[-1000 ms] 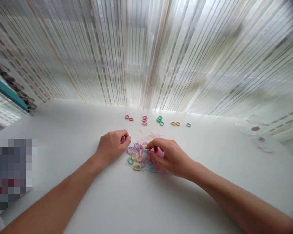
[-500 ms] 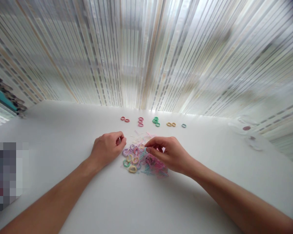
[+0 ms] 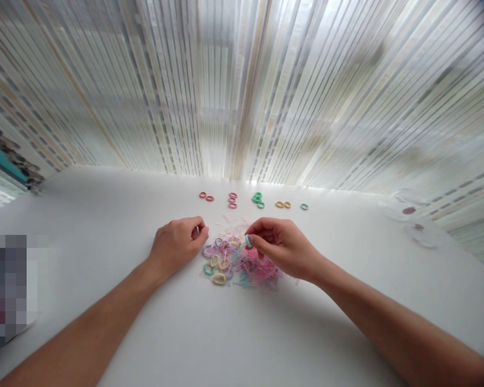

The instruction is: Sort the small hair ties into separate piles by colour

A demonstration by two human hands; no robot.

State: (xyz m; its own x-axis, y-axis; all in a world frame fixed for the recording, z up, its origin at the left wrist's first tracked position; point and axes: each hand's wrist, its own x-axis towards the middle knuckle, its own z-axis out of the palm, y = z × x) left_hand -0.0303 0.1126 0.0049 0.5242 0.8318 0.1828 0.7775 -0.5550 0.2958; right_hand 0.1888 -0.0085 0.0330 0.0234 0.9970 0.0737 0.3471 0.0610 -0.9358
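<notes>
Between the thumb and index finger of my right hand is a light blue hair tie, just above the pile. The mixed pile holds pink, purple, yellow, green and blue ties and thin bands. My left hand rests on the table left of the pile, its fingers curled with nothing visible in them. Behind the pile, a row of sorted ties runs across: red ties, pink ties, green ties, yellow ties and one blue tie.
The white table reaches back to a striped, translucent curtain. Clear plastic pieces with a brownish spot lie at the far right. A pixelated area covers the left edge.
My right hand has lifted slightly and shifted right, and the light blue tie now shows clearly in its fingertips. My left hand has stayed in place.
</notes>
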